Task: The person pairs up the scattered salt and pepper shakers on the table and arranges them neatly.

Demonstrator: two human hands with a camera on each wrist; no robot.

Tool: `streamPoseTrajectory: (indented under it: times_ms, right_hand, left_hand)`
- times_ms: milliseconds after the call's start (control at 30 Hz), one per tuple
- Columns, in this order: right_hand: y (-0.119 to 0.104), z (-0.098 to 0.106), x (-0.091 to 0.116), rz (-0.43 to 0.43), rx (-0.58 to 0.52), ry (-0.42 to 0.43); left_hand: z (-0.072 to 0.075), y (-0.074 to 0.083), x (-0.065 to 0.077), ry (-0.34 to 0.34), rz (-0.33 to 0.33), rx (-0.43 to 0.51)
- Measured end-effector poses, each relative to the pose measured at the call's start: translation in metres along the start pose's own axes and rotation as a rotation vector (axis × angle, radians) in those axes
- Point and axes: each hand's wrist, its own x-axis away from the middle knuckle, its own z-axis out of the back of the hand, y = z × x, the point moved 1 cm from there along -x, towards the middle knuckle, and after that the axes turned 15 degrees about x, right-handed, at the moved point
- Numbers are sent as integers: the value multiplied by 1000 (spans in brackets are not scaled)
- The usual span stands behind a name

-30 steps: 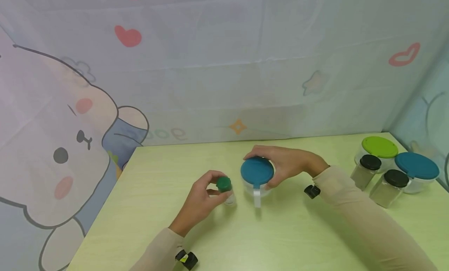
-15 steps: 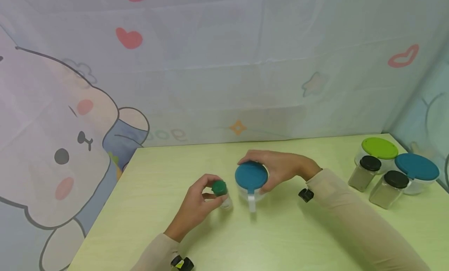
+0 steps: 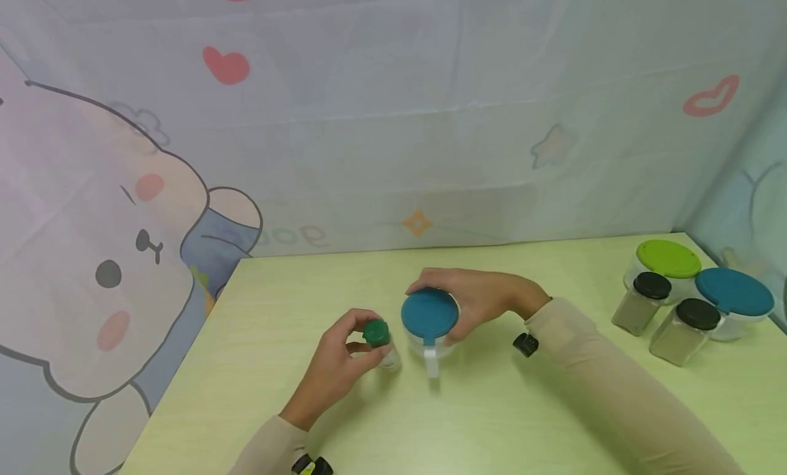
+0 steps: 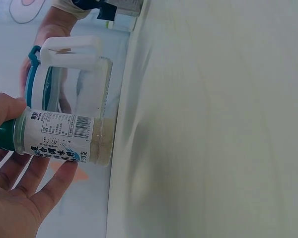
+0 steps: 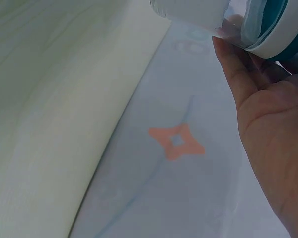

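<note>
My left hand (image 3: 337,360) grips a small clear seasoning bottle (image 4: 59,136) with a green cap, printed label and pale contents low inside. Thumb and fingers lie round its upper part. Close on its right, my right hand (image 3: 482,299) holds a clear seasoning jar (image 3: 430,314) with a blue lid from the far and right sides. The jar's white handle (image 4: 72,52) points toward me. Both containers are upright. I cannot tell whether their bases touch the table. In the right wrist view the jar (image 5: 193,12) is cut off by the frame.
At the table's right end stand a green-lidded jar (image 3: 667,259), another blue-lidded jar (image 3: 735,292) and two black-lidded bottles (image 3: 641,304) close together. A printed cloth (image 3: 369,154) hangs behind the pale table (image 3: 510,420).
Both hands have moved left and slightly toward me, carrying or sliding the bottle and the jar along together. Both grips look the same. The containers at the right stay in place.
</note>
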Motion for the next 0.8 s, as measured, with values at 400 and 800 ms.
streamPoseTrajectory:
  times_ms: [400, 800]
  right_hand:
    - [-5, -6, -12, 24, -2, -7]
    - [-7, -13, -21, 29, -4, -12]
  left_hand:
    - [7, 0, 7, 24, 0, -18]
    - [9, -1, 11, 37, -20, -2]
